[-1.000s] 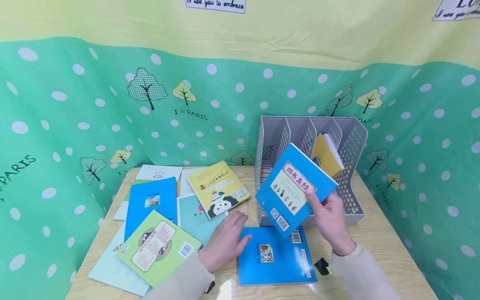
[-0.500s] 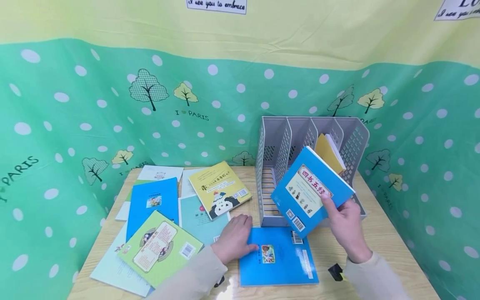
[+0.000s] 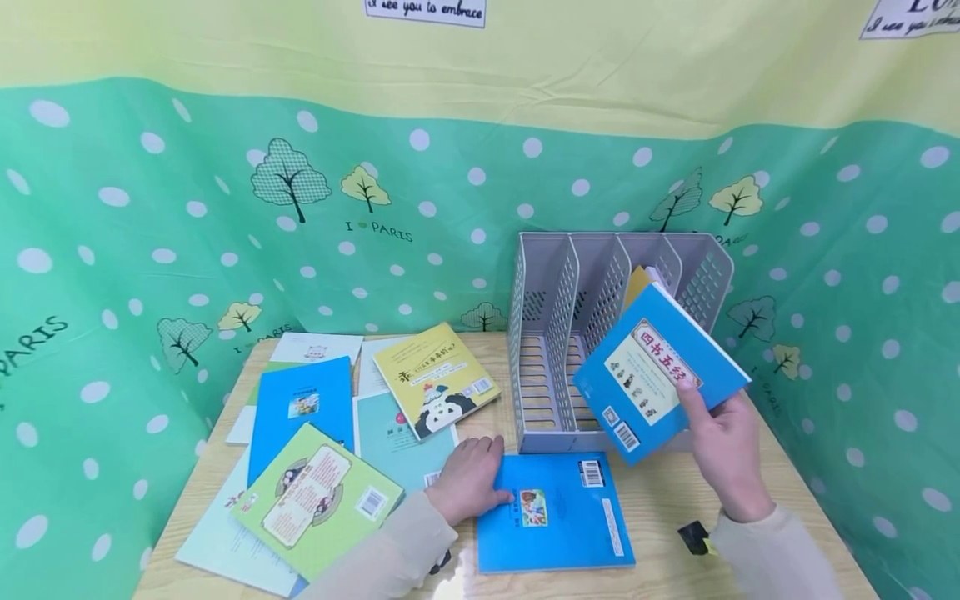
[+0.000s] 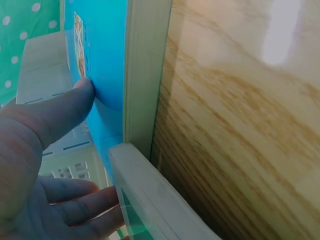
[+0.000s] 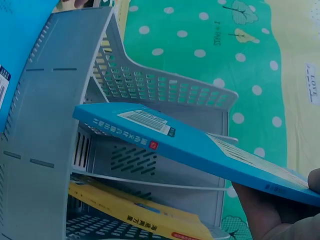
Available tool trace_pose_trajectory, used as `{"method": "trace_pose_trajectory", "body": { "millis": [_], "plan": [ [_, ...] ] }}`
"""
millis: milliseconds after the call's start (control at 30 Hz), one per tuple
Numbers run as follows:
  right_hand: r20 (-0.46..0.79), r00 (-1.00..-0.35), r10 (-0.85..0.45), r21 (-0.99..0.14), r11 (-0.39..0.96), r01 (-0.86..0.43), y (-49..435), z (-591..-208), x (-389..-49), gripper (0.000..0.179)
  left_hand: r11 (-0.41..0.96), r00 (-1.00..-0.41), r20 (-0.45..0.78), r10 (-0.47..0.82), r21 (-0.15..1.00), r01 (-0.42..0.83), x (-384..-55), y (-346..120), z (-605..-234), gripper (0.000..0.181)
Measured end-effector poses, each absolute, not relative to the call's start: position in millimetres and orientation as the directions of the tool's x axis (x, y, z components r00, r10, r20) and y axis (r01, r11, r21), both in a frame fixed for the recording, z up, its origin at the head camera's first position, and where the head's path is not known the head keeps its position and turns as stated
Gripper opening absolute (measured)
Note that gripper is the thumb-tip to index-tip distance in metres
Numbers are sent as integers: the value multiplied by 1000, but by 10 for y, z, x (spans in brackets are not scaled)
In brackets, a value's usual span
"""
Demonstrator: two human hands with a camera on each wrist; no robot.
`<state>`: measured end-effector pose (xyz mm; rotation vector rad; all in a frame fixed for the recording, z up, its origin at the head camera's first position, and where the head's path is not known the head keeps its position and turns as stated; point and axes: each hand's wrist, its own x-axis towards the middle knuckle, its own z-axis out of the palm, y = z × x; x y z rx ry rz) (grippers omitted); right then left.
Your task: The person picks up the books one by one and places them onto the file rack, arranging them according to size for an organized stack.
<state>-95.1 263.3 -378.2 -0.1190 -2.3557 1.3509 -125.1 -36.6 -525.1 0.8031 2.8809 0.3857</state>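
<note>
My right hand (image 3: 726,454) grips a blue book (image 3: 652,375), thumb on its back cover, fingers behind it. The book is tilted in front of the right half of a grey file rack (image 3: 543,442); in the right wrist view its spine crosses the rack's open front. A yellow book (image 5: 150,215) leans inside a rack compartment, partly hidden in the head view. On the table, my left hand (image 3: 468,483) touches another blue book (image 3: 562,533) with its thumb. Its other fingers are fairly straight and lie by the edge of a teal book (image 3: 397,442).
Left of the hands, several books overlap: a yellow panda book (image 3: 435,375), a green book (image 3: 318,500), a blue book (image 3: 300,417) and pale ones beneath. A polka-dot curtain (image 3: 420,275) hangs behind the wooden table (image 3: 660,567).
My right hand has carried its blue book rightward across the rack's front, uncovering the left compartments. My left hand has shifted slightly right, bringing its thumb onto the blue book on the table.
</note>
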Motion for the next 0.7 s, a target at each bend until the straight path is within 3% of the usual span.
{"method": "trace_pose_trajectory", "body": {
  "millis": [267,700],
  "plan": [
    [324,-879,350,-858,501,-117,2709,-3730,-958,37,832,-857,-39,513,265,486,-1248,-328,-5242,76],
    [382,-822,423,-839,532,-116,2909,-3616,-957,37,845,-866,-112,488,310,436,-1331,-294,-5258,72]
  ]
}}
